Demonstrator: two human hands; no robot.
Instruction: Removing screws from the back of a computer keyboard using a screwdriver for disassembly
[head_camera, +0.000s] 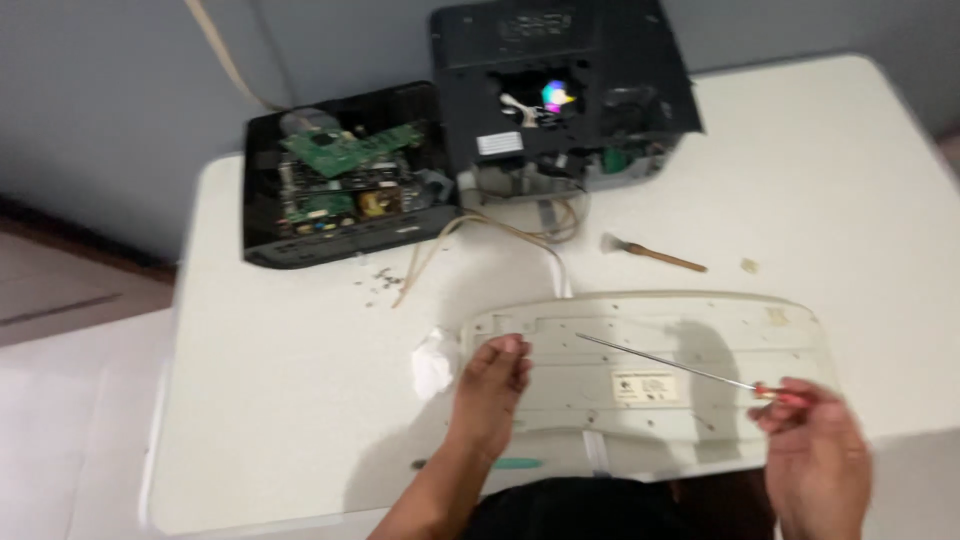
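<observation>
A beige keyboard (700, 330) lies upside down on the white table (290, 380), its underside with a label facing up. My left hand (490, 385) rests on the keyboard's left end, fingers curled on the plastic. My right hand (815, 445) grips a long thin screwdriver (665, 365) by its red handle. The metal shaft slants up and left over the keyboard's back, its tip near the upper middle.
Two opened black devices stand at the back: one with green circuit boards (340, 185), one larger (560, 95). A beige cable (500, 232), loose screws (378, 280), a small brush (655, 255), a crumpled tissue (432, 362) and a green-handled tool (500, 464) lie around.
</observation>
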